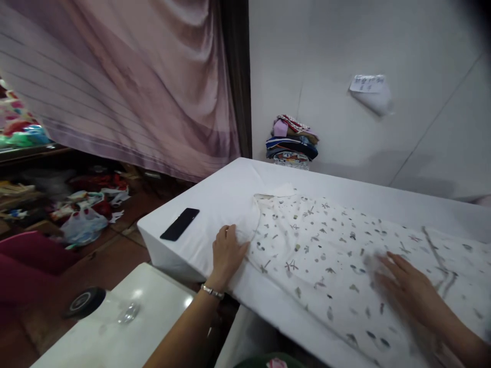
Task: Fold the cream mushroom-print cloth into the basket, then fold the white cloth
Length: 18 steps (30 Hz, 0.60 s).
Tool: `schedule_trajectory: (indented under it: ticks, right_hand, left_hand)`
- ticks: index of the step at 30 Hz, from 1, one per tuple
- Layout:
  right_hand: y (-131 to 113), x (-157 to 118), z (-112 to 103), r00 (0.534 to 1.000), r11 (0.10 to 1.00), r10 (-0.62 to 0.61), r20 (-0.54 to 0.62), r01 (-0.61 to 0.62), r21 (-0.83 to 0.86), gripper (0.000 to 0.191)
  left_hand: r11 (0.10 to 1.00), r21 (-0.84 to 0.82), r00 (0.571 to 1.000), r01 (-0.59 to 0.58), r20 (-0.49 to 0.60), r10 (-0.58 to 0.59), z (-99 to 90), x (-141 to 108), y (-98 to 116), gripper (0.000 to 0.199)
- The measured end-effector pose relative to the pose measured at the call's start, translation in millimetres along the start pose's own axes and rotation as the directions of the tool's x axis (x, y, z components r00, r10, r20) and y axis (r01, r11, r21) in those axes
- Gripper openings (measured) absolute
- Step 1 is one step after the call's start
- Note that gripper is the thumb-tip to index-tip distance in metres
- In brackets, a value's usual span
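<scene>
Cloth [333,255] lies across the table [230,189]. My left hand [227,250] rests at its edge, fingers apart; my right hand [410,286], though blurred, looks open over it. Dragging either palm could ruck the fabric.

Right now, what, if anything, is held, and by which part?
The left hand, open at one edge of the printed cloth, shows no hold. The right hand blurs over it; its grip cannot be told.

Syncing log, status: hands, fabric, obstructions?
Left hand open at edge of white leaf-print fabric; right hand motion-blurred over it. Fabric spread, creased. Black rectangular phone off fabric.
</scene>
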State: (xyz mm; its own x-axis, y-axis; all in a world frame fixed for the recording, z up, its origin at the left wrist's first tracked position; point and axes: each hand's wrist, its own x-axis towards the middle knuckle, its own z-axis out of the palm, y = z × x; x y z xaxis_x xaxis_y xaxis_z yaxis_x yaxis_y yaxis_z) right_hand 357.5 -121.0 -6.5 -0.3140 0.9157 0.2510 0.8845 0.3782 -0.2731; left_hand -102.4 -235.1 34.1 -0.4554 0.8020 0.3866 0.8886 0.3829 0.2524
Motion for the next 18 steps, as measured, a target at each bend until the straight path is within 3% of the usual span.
schedule_trajectory:
  ticks: [2,4,6,8,10,14,16,18]
  right_hand:
    - [-58.0,-1.5,-8.3,0.987,0.994,-0.016,0.157,-0.001,0.108,0.053]
    - [-120.0,-8.6,-10.3,0.944,0.968,-0.133,0.301,0.059,0.242,0.049]
    - [-171.4,-17.8,-5.7,0.889,0.923,-0.311,0.336,0.199,0.33,0.048]
    - [-204.6,-24.5,3.7,0.845,0.888,-0.42,0.33,0.308,0.342,0.056]
    - [-220.5,-27.3,15.4,0.83,0.876,-0.461,0.313,0.372,0.306,0.062]
    - [-223.2,-28.1,37.0,0.861,0.882,-0.462,0.214,0.423,0.206,0.049]
    - [-219.9,-30.1,43.7,0.88,0.889,-0.449,0.154,0.423,0.176,0.044]
    - [-216.8,-33.0,46.9,0.898,0.899,-0.426,0.111,0.406,0.161,0.04]
  left_hand:
    - [0.998,-0.06,1.0,-0.006,0.018,0.007,3.5,-4.5,-4.6,0.06]
    - [0.995,-0.103,0.999,-0.004,0.037,0.008,8.0,-4.0,-11.0,0.057]
    - [0.991,-0.133,1.0,0.005,0.031,0.0,12.1,1.2,-19.1,0.048]
    - [0.988,-0.152,1.0,0.013,0.013,-0.011,14.4,10.3,-27.7,0.04]
    - [0.981,-0.186,0.999,0.054,0.009,-0.053,13.7,22.0,-36.1,0.033]
    - [0.887,-0.4,0.97,0.229,0.023,-0.24,8.7,48.9,-53.8,0.021]
    - [0.691,-0.647,0.935,0.323,0.104,-0.34,8.5,63.2,-62.9,0.016]
    - [0.382,-0.838,0.9,0.39,0.26,-0.35,10.7,77.4,-70.6,0.015]
